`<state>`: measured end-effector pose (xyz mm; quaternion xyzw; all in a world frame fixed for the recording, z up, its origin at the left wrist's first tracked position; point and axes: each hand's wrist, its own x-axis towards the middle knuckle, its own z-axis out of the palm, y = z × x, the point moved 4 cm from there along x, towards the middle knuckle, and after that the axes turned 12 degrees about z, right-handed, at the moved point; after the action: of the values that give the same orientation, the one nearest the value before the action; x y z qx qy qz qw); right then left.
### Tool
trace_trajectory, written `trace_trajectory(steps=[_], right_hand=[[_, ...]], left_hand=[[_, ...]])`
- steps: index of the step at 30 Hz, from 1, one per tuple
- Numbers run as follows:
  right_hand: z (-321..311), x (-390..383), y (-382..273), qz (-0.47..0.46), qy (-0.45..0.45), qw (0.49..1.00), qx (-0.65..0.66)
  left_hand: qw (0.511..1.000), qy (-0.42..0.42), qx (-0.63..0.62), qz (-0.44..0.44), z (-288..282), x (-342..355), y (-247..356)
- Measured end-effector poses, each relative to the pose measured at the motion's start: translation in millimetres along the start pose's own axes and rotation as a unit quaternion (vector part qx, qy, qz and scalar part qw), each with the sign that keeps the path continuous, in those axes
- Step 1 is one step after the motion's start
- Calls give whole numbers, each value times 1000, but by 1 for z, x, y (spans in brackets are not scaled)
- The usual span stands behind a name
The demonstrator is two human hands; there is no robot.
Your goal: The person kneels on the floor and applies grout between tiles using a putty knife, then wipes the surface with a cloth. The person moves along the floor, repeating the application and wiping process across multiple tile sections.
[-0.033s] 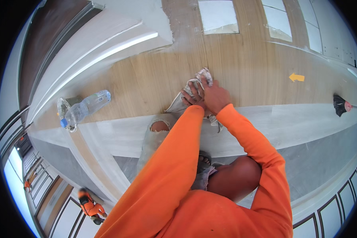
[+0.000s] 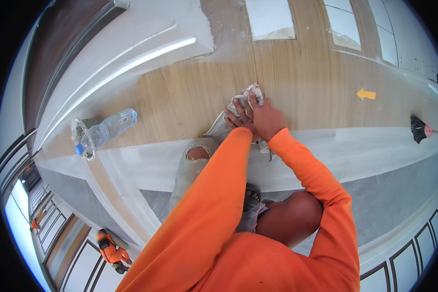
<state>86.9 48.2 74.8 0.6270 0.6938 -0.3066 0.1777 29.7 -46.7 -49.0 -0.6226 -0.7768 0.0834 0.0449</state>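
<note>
A crumpled pale grey cloth point(image 2: 255, 89) lies on the wood-look floor point(image 2: 311, 87) in front of me. My left hand point(image 2: 236, 116) rests on it with fingers spread and extended. Beside it, my right hand point(image 2: 268, 118) has its fingers bent into the cloth, gripping a bunched part. Both wrists are close together, in orange sleeves. Part of the cloth hangs over the pale strip below my hands. My knee, in torn jeans point(image 2: 192, 163), is just below the left hand.
A plastic bottle point(image 2: 113, 129) with a blue cap lies left, against a clear bag point(image 2: 79, 130). A yellow arrow marker point(image 2: 366, 94) and a black brush head point(image 2: 418, 129) are right. A co-worker in orange point(image 2: 113, 252) is lower left; another point(image 2: 35, 224) is farther off.
The whole view has shifted very slightly. My hands and the cloth show no clear movement against the floor.
</note>
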Motion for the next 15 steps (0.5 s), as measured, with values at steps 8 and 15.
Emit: trace_trajectory(steps=[8,15], right_hand=[[-3,2,-17,-34,66,997,-10],[-13,6,14,-77,93,992,-28]], left_hand=[[994,-25,-102,-10,-11,5,-24],[855,-456,-240,50,-59,31,-27]])
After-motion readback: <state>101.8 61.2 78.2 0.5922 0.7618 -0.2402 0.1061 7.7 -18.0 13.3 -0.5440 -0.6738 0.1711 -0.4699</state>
